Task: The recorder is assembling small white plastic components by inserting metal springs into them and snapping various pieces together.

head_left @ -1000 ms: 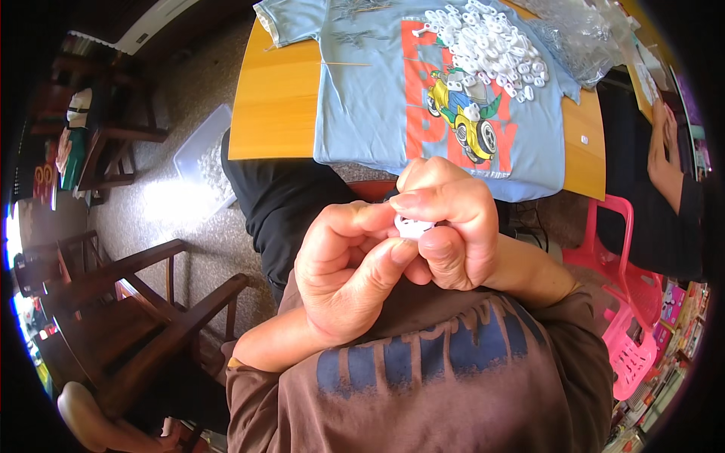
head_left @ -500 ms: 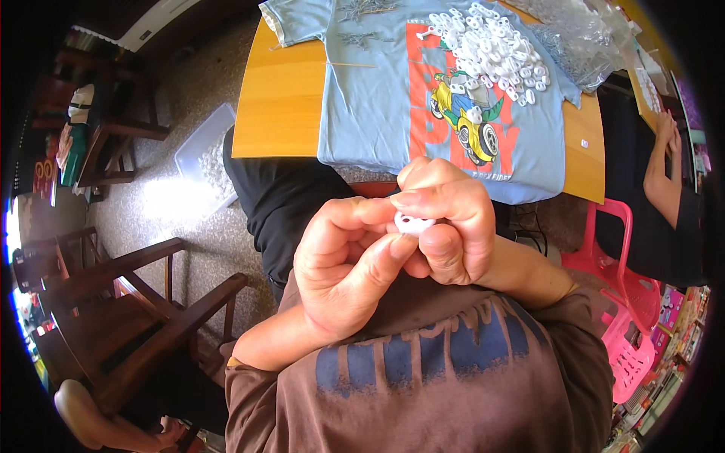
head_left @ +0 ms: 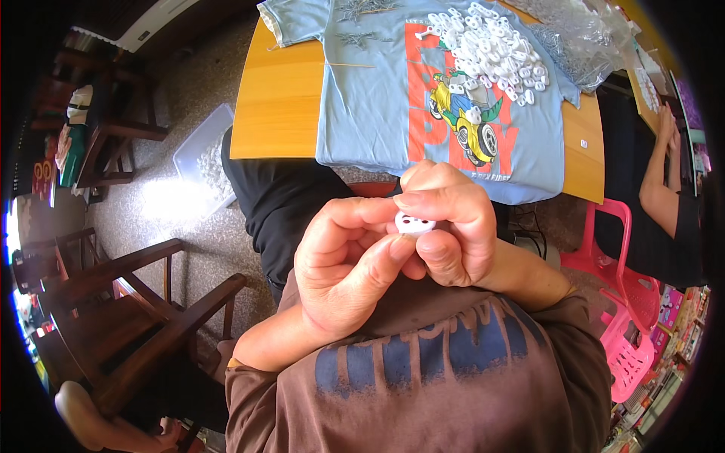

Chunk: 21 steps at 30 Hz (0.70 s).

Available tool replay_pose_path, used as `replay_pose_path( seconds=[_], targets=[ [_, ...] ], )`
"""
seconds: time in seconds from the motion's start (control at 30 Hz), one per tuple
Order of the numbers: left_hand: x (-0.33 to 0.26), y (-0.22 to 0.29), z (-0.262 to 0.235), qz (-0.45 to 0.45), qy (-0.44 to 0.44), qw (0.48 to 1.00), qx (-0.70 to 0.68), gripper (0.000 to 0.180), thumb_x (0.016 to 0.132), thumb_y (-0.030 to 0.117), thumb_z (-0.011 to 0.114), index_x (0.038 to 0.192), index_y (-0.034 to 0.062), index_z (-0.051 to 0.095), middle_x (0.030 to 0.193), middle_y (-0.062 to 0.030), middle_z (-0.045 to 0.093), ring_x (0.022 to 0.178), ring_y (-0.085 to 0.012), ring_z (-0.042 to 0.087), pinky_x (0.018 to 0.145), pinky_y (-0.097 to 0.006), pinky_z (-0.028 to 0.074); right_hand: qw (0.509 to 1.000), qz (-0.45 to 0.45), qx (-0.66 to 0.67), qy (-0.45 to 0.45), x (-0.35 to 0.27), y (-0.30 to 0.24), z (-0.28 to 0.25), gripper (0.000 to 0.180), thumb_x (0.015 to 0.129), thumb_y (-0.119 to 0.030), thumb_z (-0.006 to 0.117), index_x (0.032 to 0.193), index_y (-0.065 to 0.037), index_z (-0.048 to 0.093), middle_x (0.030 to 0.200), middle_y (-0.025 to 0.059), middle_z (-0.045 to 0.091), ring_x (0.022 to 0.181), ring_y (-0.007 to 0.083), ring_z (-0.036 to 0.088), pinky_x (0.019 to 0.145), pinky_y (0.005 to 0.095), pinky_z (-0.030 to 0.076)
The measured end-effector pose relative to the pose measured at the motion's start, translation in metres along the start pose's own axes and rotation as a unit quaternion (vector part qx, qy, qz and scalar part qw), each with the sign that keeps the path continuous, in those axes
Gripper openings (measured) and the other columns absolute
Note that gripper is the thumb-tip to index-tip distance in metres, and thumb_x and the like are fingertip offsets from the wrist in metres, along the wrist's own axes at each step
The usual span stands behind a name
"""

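Observation:
Both hands meet over my lap, in front of my chest. Between their fingertips is a small white plastic piece [head_left: 416, 224] with dark holes in its upper face. My left hand [head_left: 343, 264] pinches its left side between thumb and forefinger. The fingers of my right hand [head_left: 453, 226] are curled, with thumb and forefinger closed at the piece's right side. Beyond my hands, a heap of similar white plastic pieces [head_left: 495, 53] lies on a light blue T-shirt [head_left: 366, 121] spread over the table.
Thin grey pin-like bits [head_left: 364, 38] lie on the shirt's far part, beside a clear plastic bag [head_left: 585, 45]. The wooden table [head_left: 276, 106] is ahead. A translucent tub [head_left: 204, 158] and dark wooden chair [head_left: 143, 294] are left; a pink chair [head_left: 604, 257] and another person's arm [head_left: 662, 174] are right.
The white piece is tilted so more of its holed face shows. My right thumb and forefinger have spread slightly apart, while my left hand has barely moved.

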<state>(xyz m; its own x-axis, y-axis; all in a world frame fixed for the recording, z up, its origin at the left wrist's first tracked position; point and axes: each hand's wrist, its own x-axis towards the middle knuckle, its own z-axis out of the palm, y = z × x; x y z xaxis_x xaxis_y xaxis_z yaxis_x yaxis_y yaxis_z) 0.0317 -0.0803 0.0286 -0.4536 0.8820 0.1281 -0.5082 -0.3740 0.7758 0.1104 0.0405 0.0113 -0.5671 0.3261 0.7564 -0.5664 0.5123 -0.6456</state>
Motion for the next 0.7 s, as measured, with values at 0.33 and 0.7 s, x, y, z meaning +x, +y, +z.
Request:
replay_pose_path(
  seconds=[0.33,0.7],
  targets=[
    [0.005,-0.004,-0.006,-0.037,0.031,0.999,-0.015,0.016,0.087,-0.002,0.051,0.103,-0.0015,0.05,0.088,-0.0072,0.059,0.069,-0.0077,0.056,0.063,-0.02,0.048,0.999,0.048,-0.025,-0.008,-0.004,0.004,0.0,0.019,0.087,-0.005,0.053,0.104,0.001,0.048,0.077,0.0118,0.056,0.057,0.0175,0.05,0.049,0.0283,0.041],
    [0.009,0.008,-0.029,-0.086,0.102,0.989,-0.059,0.014,0.087,0.004,0.052,0.1,0.0004,0.052,0.086,-0.0084,0.059,0.067,-0.0126,0.057,0.063,-0.024,0.047,0.984,0.123,-0.103,-0.078,-0.003,0.0,0.013,0.038,0.087,-0.013,0.054,0.119,0.005,0.044,0.082,0.0099,0.054,0.069,0.0161,0.05,0.065,0.0271,0.042]
  ],
)
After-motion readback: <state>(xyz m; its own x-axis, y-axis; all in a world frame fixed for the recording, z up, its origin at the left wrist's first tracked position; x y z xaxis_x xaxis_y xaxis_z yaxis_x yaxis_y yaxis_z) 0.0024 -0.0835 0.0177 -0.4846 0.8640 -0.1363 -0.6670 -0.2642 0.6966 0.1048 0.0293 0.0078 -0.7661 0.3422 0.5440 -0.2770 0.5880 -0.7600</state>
